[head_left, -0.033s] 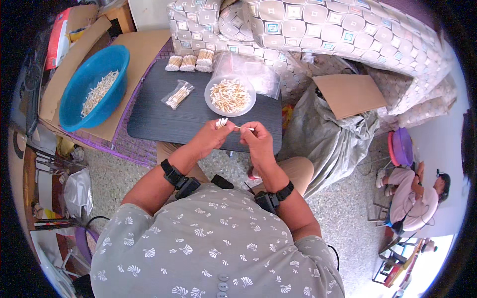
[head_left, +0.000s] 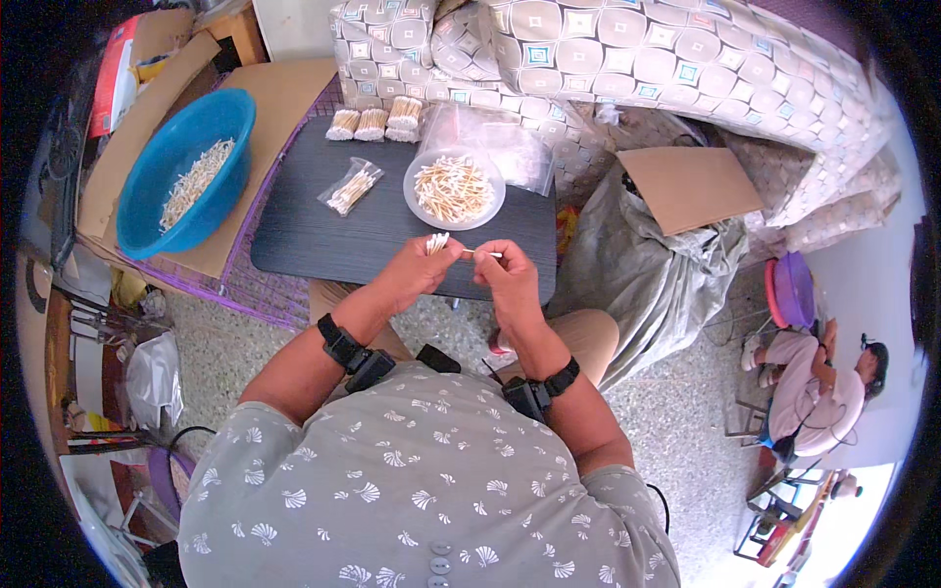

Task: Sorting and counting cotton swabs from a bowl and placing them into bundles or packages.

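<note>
Just past the near edge of the dark table, my left hand (head_left: 417,267) is closed around a small bunch of cotton swabs (head_left: 437,242), their white tips sticking up. My right hand (head_left: 509,273) pinches a single cotton swab (head_left: 483,254), which spans the gap between both hands' fingertips. Beyond my hands stands a white bowl (head_left: 413,203) heaped with loose swabs. A clear plastic bag of swabs (head_left: 351,187) lies left of the bowl. Several bundles of swabs (head_left: 371,123) sit along the far edge, beside flat clear plastic bags (head_left: 520,162).
On cardboard (head_left: 270,103) at the left, a blue basin (head_left: 240,118) holds more swabs. Patterned padded fabric (head_left: 608,59) lines the far side. A grey sack (head_left: 652,284) topped by a cardboard piece (head_left: 691,186) stands right of the table (head_left: 323,235). Another person (head_left: 818,387) sits far right.
</note>
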The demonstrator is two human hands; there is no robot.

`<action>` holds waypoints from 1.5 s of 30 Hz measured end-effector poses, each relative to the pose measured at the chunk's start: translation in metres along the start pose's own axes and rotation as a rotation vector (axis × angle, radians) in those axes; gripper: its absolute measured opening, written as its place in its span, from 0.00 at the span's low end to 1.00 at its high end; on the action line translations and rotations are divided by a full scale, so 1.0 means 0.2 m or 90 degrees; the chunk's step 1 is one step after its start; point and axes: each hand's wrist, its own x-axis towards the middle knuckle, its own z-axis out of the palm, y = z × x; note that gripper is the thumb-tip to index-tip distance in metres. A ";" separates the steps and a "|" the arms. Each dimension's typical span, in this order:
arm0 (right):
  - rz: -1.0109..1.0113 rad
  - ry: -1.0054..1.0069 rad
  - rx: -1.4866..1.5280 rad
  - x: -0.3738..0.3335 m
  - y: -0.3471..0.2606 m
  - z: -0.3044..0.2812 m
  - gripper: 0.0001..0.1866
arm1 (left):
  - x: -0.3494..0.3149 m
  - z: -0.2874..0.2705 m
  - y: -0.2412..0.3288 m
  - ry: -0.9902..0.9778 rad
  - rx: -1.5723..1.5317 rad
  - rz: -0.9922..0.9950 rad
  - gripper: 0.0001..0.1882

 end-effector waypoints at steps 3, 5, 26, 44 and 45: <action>0.007 -0.004 0.000 0.00 -0.01 0.00 0.06 | 0.01 -0.01 -0.02 -0.002 -0.009 0.001 0.14; 0.011 -0.004 0.002 0.00 -0.01 0.00 0.05 | 0.01 -0.01 -0.03 -0.005 -0.015 0.008 0.14; -0.023 -0.003 -0.030 0.04 -0.03 0.01 0.07 | 0.01 -0.04 -0.03 0.005 -0.044 0.007 0.14; 0.010 -0.059 -0.035 0.02 -0.04 0.04 0.08 | -0.02 -0.03 0.00 0.006 0.017 0.041 0.12; 0.010 -0.067 -0.041 0.02 -0.05 0.05 0.09 | -0.02 -0.03 -0.01 0.001 0.025 0.039 0.12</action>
